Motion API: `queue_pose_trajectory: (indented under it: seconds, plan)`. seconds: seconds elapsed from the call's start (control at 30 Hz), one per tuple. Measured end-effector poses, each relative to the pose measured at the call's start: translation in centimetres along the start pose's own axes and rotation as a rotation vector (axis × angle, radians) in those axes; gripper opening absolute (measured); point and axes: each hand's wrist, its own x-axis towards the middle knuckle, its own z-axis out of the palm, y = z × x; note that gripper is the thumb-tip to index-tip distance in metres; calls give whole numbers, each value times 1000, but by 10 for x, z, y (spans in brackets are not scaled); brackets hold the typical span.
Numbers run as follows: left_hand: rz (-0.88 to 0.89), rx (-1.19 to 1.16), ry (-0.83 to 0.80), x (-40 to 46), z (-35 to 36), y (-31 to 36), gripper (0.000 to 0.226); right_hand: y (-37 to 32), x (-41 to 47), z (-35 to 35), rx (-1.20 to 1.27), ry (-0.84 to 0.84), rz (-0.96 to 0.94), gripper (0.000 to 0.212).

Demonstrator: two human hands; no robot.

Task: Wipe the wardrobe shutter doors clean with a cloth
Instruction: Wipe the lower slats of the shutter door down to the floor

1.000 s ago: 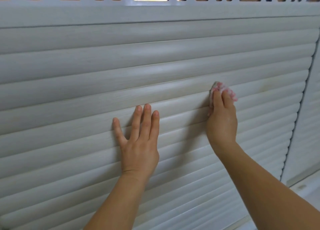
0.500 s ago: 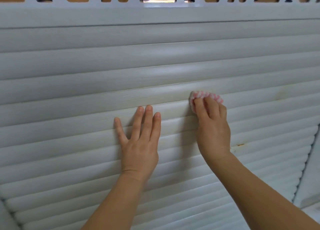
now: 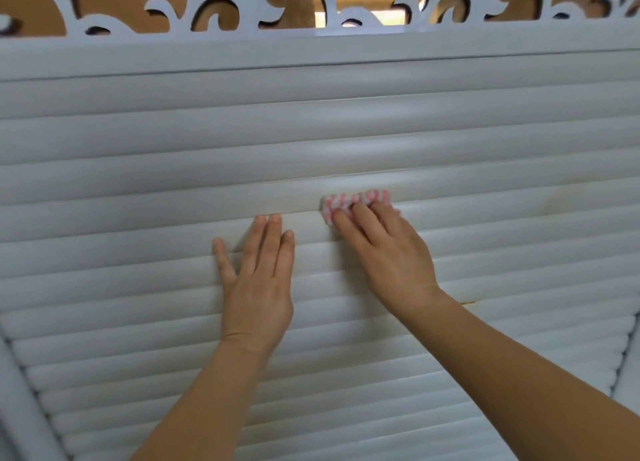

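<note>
- The pink-and-white cloth [image 3: 356, 201] looks soft and light, bunched under the right hand [image 3: 384, 249]; its fingertips press it flat against a slat.
- Left hand [image 3: 258, 280] lies flat just beside the grip, holding nothing.
- Shutter door [image 3: 485, 141] is ribbed, probably slick; brown marks right of the grip; fretwork trim [image 3: 346, 13] above.

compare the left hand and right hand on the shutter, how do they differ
The left hand lies flat and bare on the shutter, fingers straight; the right hand presses a pink-and-white cloth under its fingertips. The left hand points straight up; the right hand angles up and to the left. The right hand reaches a slat higher. Both touch the shutter, side by side.
</note>
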Motion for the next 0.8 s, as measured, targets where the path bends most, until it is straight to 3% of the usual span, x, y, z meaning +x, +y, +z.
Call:
queue_pose_trajectory:
  seconds: [0.1, 0.2, 0.27, 0.37, 0.47, 0.63, 0.8]
  plan:
    - [-49, 15, -35, -1, 1, 7, 57, 47, -29, -9, -14, 0, 142, 47]
    - [-108, 30, -54, -1, 1, 17, 59, 75, -49, -18, 139, -40, 522, 54]
    - [-159, 35, -57, 1, 0, 25, 61, 75, -49, -12, 194, 19, 645, 49]
    - [-243, 61, -98, 6, -4, 37, 71, 50, -34, 0, 153, 58, 572, 60]
    - [-270, 79, -136, 8, -8, 40, 81, 7, -12, 6, 133, 96, 282, 61]
    - [-210, 165, -171, 5, -16, 31, 66, 4, 4, 1, 137, -19, 22, 67]
    - [-231, 167, -306, 8, -27, 37, 67, 83, -19, -2, 82, -36, 191, 68]
